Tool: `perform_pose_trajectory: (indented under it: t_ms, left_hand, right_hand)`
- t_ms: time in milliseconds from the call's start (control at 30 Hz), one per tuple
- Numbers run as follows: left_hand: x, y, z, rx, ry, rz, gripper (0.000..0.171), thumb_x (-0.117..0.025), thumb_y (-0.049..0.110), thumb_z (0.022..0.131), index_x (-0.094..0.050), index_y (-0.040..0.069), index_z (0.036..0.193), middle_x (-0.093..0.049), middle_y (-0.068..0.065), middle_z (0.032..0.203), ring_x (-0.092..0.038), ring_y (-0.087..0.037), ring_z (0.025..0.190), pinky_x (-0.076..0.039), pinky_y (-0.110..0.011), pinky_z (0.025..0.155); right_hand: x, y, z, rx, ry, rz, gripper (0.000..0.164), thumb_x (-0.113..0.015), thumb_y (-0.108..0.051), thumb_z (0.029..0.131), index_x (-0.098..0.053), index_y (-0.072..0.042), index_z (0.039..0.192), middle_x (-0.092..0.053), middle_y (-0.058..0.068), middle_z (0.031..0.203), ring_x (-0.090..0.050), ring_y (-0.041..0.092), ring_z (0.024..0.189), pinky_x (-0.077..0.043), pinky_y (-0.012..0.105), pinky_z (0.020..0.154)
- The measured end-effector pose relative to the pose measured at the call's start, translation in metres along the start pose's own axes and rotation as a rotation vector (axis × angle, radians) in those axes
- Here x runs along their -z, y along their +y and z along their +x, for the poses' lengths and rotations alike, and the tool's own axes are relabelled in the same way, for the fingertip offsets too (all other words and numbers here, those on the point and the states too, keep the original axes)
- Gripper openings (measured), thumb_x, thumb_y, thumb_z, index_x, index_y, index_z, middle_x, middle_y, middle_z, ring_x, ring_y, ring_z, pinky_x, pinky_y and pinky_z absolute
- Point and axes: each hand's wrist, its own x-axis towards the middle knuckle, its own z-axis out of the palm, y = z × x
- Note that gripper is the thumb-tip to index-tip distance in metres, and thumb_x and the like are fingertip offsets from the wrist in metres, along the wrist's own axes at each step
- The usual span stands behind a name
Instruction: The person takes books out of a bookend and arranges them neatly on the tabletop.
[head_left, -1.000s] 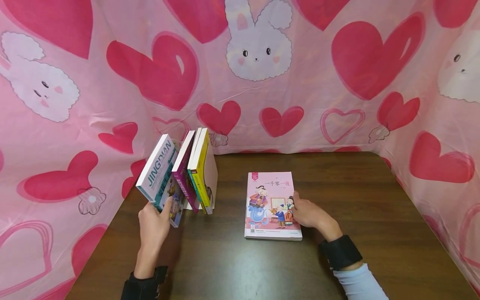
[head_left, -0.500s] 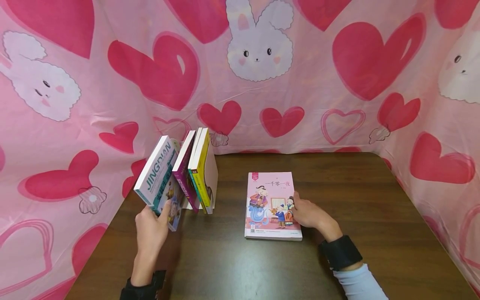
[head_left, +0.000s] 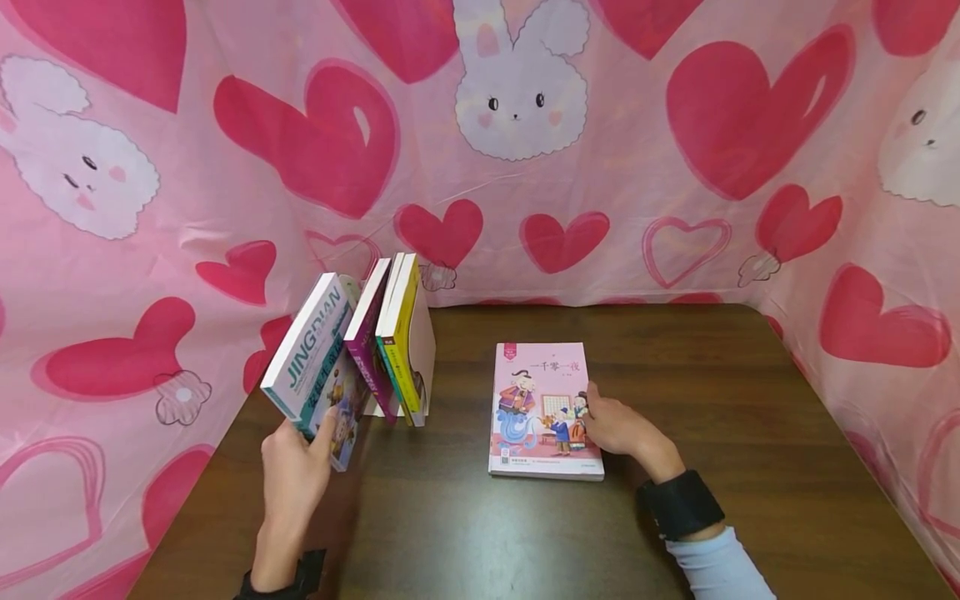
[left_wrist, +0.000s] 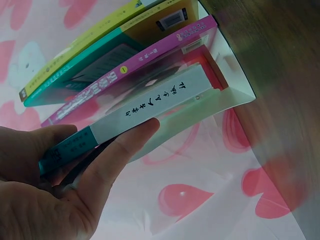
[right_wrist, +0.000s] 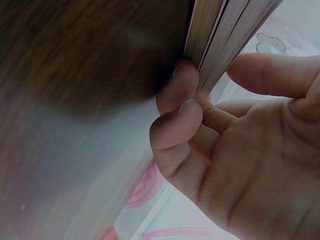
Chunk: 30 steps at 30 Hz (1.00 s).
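My left hand [head_left: 292, 471] grips a white-and-teal book [head_left: 313, 354] with "JINGDIAN" on it, thumb on the cover. The book leans left, its lower end projecting from a white bookend [head_left: 424, 350]. In the left wrist view, fingers and thumb pinch either side of its spine [left_wrist: 150, 102]. A purple book [head_left: 367, 362] and a yellow book [head_left: 405, 358], with a teal one [left_wrist: 75, 67] between them, stand beside it. My right hand [head_left: 622, 425] holds the right edge of a pink book [head_left: 540, 417] lying flat. The right wrist view shows curled fingers at its page edges [right_wrist: 227, 42], in more than one block.
A brown wooden table [head_left: 480, 542] bears everything. Pink cloth [head_left: 630, 158] printed with hearts and rabbits rises behind the table and at both sides. The bookend stands near the table's left edge.
My left hand has drawn the white-and-teal book slightly toward me and to the left, away from the purple book. My right hand and the pink book have stayed in place.
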Motion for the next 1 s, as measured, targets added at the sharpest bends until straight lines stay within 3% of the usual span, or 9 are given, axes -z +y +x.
perform_pose_trajectory:
  t_ms: [433, 1000]
  left_hand:
    - [0.012, 0.005, -0.009, 0.084, -0.046, 0.013, 0.06, -0.066, 0.026, 0.103, -0.048, -0.007, 0.15, -0.059, -0.04, 0.14, -0.061, -0.061, 0.116, -0.051, -0.073, 0.089]
    - [0.018, 0.011, -0.019, 0.087, -0.042, 0.05, 0.054, -0.067, 0.024, 0.103, -0.054, -0.011, 0.142, -0.063, -0.043, 0.131, -0.065, -0.062, 0.107, -0.053, -0.074, 0.083]
  right_hand:
    - [-0.001, -0.001, -0.001, 0.003, 0.0, -0.013, 0.072, -0.049, -0.016, 0.107, -0.01, 0.02, 0.156, -0.034, 0.042, 0.159, -0.049, 0.05, 0.13, -0.034, 0.073, 0.116]
    - [0.001, -0.003, -0.002, 0.011, -0.005, -0.022, 0.072, -0.05, -0.015, 0.106, -0.011, 0.021, 0.155, -0.037, 0.043, 0.156, -0.051, 0.048, 0.127, -0.035, 0.073, 0.115]
